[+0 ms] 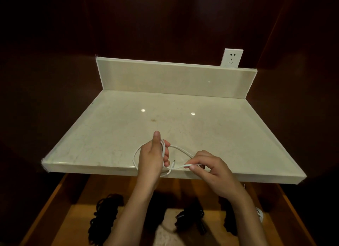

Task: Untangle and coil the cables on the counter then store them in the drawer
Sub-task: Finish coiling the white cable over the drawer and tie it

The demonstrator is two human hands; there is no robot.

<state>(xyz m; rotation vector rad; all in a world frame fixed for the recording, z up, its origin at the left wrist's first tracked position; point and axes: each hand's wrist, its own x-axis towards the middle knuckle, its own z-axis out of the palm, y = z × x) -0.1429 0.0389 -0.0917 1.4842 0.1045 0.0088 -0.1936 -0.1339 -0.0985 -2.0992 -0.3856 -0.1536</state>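
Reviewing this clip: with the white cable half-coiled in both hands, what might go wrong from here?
1. The thin white cable is looped around the left hand, with its loose plug end sticking up beside the loops; it might catch in them.
2. The right hand only pinches the cable; it may slip.
3. Black cable bundles already lie in the open wooden drawer; the white coil might tangle with them.

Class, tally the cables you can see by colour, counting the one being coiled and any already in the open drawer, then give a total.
White cables: 2, the white cable held over the counter and a white bundle at the drawer's right edge.
Black cable bundles: 3, left, middle, right.
Total: 5
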